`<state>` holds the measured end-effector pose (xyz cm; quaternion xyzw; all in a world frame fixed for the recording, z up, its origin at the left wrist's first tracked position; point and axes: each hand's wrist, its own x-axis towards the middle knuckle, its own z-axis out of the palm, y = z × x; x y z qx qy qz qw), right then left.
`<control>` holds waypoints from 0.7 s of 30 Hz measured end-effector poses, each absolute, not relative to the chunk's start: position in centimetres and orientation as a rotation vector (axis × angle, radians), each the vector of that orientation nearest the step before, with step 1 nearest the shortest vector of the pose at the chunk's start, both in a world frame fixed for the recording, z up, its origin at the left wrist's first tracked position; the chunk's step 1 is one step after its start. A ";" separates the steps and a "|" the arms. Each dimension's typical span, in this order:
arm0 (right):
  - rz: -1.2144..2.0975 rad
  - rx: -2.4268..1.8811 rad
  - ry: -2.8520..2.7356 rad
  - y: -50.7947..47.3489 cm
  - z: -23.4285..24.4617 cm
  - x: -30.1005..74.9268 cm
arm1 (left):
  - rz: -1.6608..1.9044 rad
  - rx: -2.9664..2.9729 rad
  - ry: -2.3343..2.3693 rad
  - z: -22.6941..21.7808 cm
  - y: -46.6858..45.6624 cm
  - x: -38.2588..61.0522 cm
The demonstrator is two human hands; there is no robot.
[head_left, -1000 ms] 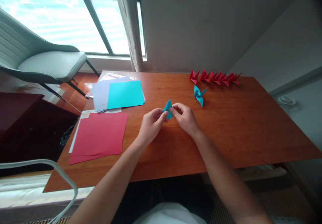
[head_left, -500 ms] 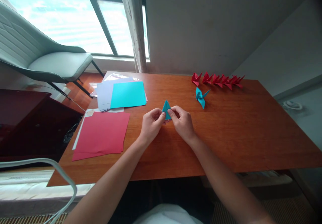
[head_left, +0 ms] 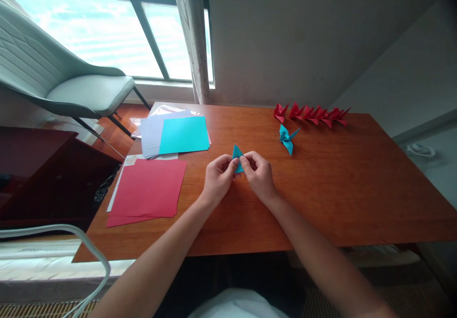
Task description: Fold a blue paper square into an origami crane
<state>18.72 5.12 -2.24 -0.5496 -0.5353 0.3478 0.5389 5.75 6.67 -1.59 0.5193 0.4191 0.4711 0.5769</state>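
A small folded piece of blue paper (head_left: 236, 155) is pinched between both my hands above the middle of the wooden table (head_left: 321, 189). My left hand (head_left: 217, 180) grips its left side with thumb and fingers closed. My right hand (head_left: 259, 175) pinches its right side. Only the paper's pointed top shows above my fingers. A finished blue paper crane (head_left: 287, 138) lies just beyond my right hand.
A row of several red paper cranes (head_left: 310, 113) lines the far edge. A turquoise sheet (head_left: 183, 135) on pale sheets and a stack of red sheets (head_left: 148, 192) lie at the left. A grey chair (head_left: 64, 80) stands by the window.
My hands and the folded blue paper have stayed near the table's middle, my fingers closing more tightly round it so less paper shows. The camera view shifted slightly.
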 end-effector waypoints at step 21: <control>0.777 -1.318 -1.292 5.4 -2.4 19.2 | 1.065 1.238 0.922 -1.2 6.4 6.1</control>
